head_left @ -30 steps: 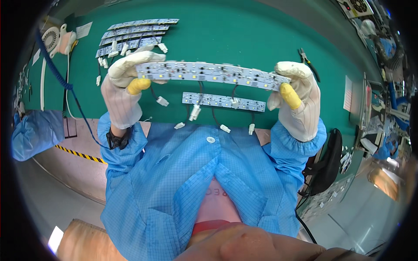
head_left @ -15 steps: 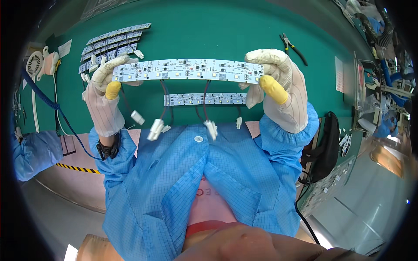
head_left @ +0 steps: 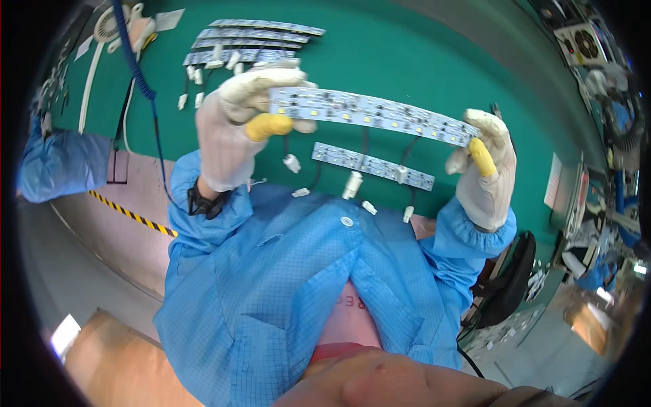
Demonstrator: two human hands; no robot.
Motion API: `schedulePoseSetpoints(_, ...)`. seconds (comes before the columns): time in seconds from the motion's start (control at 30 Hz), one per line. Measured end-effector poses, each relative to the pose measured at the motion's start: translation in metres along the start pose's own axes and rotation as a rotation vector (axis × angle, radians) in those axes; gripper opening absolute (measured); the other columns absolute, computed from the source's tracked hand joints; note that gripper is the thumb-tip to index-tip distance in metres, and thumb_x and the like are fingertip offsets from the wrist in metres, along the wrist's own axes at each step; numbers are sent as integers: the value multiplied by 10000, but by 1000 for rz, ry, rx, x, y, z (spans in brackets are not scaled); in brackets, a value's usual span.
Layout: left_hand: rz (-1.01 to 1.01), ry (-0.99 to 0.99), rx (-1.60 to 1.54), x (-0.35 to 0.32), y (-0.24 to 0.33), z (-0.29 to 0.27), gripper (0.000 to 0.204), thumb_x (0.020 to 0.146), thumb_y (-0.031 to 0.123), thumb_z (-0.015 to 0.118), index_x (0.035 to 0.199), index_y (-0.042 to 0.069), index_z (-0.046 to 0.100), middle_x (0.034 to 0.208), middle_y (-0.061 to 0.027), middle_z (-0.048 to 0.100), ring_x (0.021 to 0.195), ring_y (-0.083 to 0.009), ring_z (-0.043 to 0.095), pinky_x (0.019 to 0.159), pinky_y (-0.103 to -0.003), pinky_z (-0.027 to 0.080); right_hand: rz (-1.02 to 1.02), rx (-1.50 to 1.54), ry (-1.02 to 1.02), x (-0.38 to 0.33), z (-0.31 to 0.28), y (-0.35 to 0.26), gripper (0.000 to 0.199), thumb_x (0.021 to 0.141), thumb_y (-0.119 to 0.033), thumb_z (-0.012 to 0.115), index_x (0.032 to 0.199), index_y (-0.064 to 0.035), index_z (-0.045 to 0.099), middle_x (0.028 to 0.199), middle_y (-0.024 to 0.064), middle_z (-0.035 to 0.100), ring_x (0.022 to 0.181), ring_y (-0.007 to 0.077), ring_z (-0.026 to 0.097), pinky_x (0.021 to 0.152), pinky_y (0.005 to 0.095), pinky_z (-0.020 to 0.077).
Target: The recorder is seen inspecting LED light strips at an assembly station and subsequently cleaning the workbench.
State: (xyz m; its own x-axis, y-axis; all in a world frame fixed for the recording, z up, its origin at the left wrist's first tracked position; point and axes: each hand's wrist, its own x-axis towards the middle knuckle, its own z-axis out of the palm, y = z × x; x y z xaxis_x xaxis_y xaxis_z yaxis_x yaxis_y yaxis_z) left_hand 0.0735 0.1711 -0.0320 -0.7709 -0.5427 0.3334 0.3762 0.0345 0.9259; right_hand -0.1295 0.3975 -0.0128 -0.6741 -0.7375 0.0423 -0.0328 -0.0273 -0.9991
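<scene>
Holding LED board (head_left: 371, 114) up, clamped by its ends in left grip (head_left: 236, 108) and right grip (head_left: 494, 175). Probably calls for minding connectors (head_left: 352, 185) dangling between.

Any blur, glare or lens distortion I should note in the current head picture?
Head view: fisheye bending curves the green table's far edge toward a black rim; head view: the held LED strip and the row of strips beyond look slightly smeared; head view: a white patch at lower left is washed out.
</scene>
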Motion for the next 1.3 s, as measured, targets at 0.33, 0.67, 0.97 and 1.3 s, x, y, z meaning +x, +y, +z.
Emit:
schedulePoseSetpoints(0.33,-115,67,24,1,10,6,525,788,284,704,1135,-80,553,832,-118,683,839,-195,657,845,-327,490,-21,-20,-58,9,0,5,464,877,-299,604,1176,38,497,705,48,580,556,98,538,520,204,417)
schedulePoseSetpoints(0.67,-64,58,234,5,-3,-10,457,822,239,674,1167,-39,560,883,-123,690,824,-138,667,718,-206,501,9,25,-28,4,4,0,430,868,-270,620,1156,32,515,724,61,605,562,111,562,521,210,437)
schedulePoseSetpoints(0.97,-44,91,148,6,-2,-1,458,824,218,660,1181,-46,544,897,-118,680,810,-154,666,729,-217,505,47,-25,-45,4,0,1,586,828,-386,667,1181,44,486,777,57,597,556,100,554,523,199,446)
schedulePoseSetpoints(1.3,-144,122,515,19,-24,-17,332,906,184,579,1180,-4,576,1071,-83,638,863,-129,617,821,-222,443,81,82,-174,-8,18,-22,732,787,-483,664,1200,86,459,750,112,633,580,155,617,565,214,472)
